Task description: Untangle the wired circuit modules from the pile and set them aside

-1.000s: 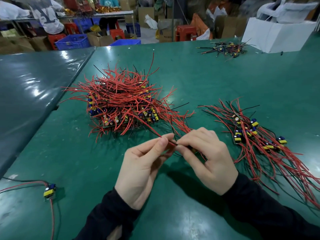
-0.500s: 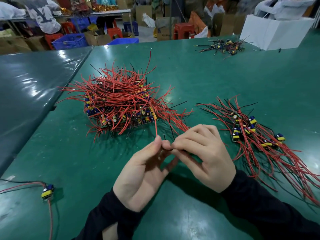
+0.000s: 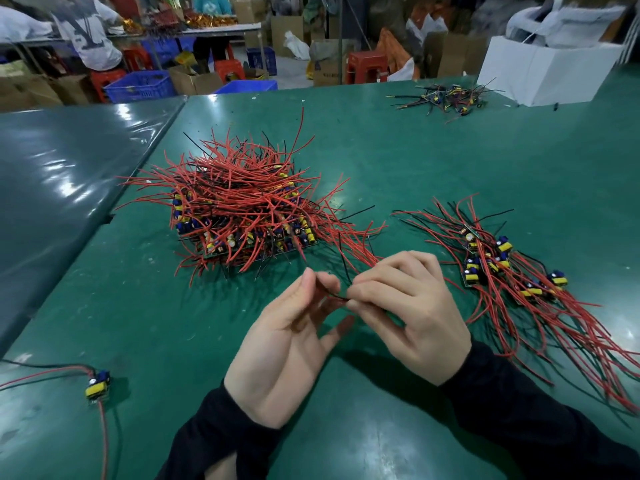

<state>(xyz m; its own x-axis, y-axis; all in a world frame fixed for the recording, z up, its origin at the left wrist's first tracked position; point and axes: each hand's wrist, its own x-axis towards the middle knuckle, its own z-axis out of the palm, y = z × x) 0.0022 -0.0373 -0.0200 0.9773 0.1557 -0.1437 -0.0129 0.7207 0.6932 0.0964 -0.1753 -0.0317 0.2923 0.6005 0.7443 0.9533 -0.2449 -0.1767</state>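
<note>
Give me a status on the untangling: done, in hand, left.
Done: a smaller spread of separated modules lies to the right on the green table. In hand: the left hand and right hand pinch wires trailing from the pile. Left: the big tangled pile, most of the job.

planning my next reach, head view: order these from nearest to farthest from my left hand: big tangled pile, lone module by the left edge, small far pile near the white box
From the left hand:
1. big tangled pile, just ahead
2. lone module, left near edge
3. small far pile, far right
</note>
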